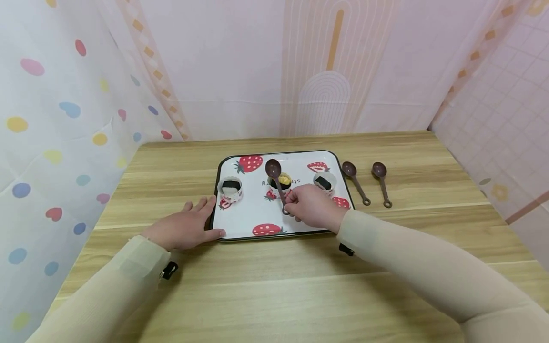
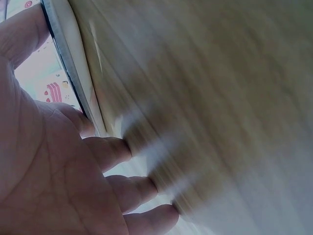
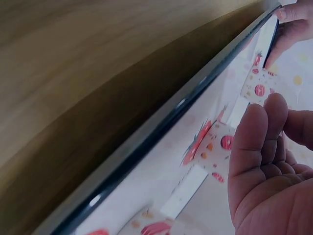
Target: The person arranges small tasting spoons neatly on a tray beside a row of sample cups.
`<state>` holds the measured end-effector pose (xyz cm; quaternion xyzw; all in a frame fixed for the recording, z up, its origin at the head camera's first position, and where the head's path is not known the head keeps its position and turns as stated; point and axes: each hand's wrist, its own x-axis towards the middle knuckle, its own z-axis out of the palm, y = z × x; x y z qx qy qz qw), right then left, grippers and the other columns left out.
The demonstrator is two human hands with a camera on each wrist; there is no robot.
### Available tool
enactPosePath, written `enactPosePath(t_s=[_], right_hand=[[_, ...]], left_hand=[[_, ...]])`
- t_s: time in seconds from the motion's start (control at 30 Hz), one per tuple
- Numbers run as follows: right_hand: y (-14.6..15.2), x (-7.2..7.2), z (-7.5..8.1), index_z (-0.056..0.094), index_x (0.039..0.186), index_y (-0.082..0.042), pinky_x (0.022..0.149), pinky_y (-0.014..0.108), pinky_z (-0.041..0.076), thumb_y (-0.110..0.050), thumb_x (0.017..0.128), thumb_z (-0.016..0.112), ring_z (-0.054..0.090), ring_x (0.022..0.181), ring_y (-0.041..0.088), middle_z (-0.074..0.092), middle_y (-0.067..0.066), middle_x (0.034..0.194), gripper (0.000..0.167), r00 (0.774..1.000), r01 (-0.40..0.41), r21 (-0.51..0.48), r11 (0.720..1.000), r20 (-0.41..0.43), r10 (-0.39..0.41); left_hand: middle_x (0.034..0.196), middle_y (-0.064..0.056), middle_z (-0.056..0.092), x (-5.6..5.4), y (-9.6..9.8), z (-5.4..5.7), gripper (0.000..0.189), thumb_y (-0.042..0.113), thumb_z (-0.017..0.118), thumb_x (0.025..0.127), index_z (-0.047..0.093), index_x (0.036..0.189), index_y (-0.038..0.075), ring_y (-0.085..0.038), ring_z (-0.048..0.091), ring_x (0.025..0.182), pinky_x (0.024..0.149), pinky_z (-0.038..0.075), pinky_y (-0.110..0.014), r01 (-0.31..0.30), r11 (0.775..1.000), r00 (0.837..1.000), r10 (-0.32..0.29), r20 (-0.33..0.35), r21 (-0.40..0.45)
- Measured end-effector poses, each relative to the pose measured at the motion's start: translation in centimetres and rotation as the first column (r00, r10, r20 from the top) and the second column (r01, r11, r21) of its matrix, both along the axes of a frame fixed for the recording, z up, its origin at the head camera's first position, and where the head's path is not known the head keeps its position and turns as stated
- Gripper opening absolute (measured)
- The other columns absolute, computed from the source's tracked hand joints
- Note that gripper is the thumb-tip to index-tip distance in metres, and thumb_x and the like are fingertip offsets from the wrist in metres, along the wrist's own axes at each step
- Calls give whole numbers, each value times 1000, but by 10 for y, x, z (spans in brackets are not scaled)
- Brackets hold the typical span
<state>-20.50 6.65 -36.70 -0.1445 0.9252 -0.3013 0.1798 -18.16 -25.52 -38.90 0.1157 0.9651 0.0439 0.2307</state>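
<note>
In the head view my right hand (image 1: 315, 205) pinches the handle end of a brown spoon (image 1: 273, 167). Its round bowl hangs over the middle paper cup (image 1: 280, 190), which holds something dark and yellow pieces. My left hand (image 1: 186, 226) rests against the near left corner of a white strawberry-print tray (image 1: 244, 221), the thumb over its rim and the fingers spread along the left side. Two more paper cups stand on the tray: a left cup (image 1: 231, 196) and a right cup (image 1: 332, 189), each with a white and black rice-ball-like piece inside.
Two more brown spoons, one (image 1: 356, 181) beside the tray's right edge and another (image 1: 382, 183) farther right, lie on the wooden table (image 1: 266, 286). Patterned curtains (image 1: 223, 71) hang behind the table and along both sides.
</note>
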Motion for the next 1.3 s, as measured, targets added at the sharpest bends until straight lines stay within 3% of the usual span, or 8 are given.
enactPosePath(t_s=[0.27, 0.83, 1.03, 1.3], right_hand=[[-20, -3, -4, 77, 93, -13, 58, 23, 46, -20, 104, 68, 64, 69, 13, 77, 3, 85, 16, 997, 25, -12, 1000, 67, -24], [-49, -7, -11, 77, 91, -10, 59, 22, 45, -17, 102, 68, 59, 65, 11, 69, -1, 70, 16, 999, -7, 85, 996, 32, 5], [-55, -7, -13, 78, 82, -11, 61, 24, 45, -16, 101, 69, 57, 63, 11, 67, -2, 65, 21, 1000, 3, 95, 996, 19, -5], [-63, -8, -14, 78, 89, -11, 66, 25, 48, -18, 100, 71, 62, 71, 12, 72, -2, 75, 15, 1000, -1, 155, 988, 2, 1]], left_hand=[[173, -30, 14, 0, 0, 1, 116, 83, 48, 93, 8, 170, 5, -63, 14, 154, 113, 36, -76, 1, 1000, 1000, -1, 6, -10], [173, -31, 13, -1, 1, 1, 113, 80, 49, 96, 8, 169, 3, -66, 14, 152, 114, 35, -75, 12, 1000, 1000, -12, 5, -4], [171, -33, 16, 1, 2, 4, 112, 77, 50, 98, 10, 168, 0, -68, 16, 150, 113, 36, -75, 32, 999, 999, -32, -8, 5], [171, -33, 16, 0, 2, 3, 112, 78, 50, 97, 10, 168, 0, -68, 17, 150, 114, 36, -74, 37, 999, 999, -37, -13, 3]])
